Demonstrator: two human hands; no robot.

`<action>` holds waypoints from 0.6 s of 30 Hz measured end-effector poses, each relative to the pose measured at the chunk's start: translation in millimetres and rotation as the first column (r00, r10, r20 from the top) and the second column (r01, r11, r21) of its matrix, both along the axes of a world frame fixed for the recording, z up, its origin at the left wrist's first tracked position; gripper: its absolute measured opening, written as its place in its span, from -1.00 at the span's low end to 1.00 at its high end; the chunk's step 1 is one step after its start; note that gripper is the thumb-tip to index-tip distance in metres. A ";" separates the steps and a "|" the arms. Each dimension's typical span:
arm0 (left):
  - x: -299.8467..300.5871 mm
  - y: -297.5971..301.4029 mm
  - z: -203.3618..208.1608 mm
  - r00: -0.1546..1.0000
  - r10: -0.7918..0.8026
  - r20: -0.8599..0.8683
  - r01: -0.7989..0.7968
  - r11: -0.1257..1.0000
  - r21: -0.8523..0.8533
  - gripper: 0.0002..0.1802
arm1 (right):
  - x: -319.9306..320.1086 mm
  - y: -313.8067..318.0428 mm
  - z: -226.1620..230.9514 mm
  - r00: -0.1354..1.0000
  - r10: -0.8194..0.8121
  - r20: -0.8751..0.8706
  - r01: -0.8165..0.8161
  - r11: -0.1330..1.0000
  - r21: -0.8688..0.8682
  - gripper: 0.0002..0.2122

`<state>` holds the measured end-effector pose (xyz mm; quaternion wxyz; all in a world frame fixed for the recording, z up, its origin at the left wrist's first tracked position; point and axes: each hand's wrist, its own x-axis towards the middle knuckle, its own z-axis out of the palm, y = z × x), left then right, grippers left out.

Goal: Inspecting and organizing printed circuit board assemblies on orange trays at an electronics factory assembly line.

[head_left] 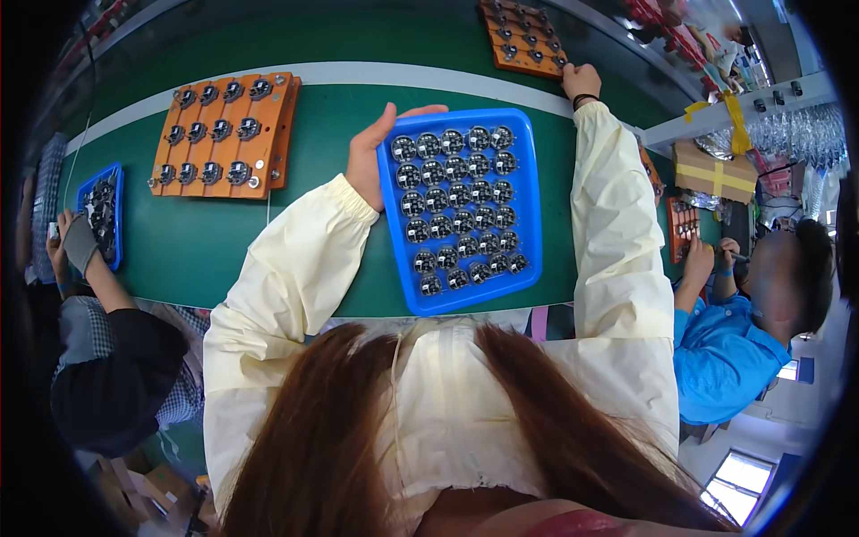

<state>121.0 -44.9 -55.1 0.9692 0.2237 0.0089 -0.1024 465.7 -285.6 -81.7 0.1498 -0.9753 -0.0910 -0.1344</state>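
Left hand (365,166) grips the left side of the blue tray (528,179) at the near side of the table (327,134), right hand (582,82) curled at the far orange fixture (519,45), hold unclear — a tug during that reach could tilt the tray and spill its round parts (459,194)

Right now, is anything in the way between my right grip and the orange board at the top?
Nothing visible stands between them: your right grip is right at the lower right corner of the orange board. The blue tray sits nearer you, off that line.
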 end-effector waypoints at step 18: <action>0.1 -0.1 1.2 1.000 0.026 0.014 -0.026 1.000 0.000 -0.32 | -105.1 24.8 57.4 0.553 0.768 -0.323 0.485 0.018 0.874 -0.67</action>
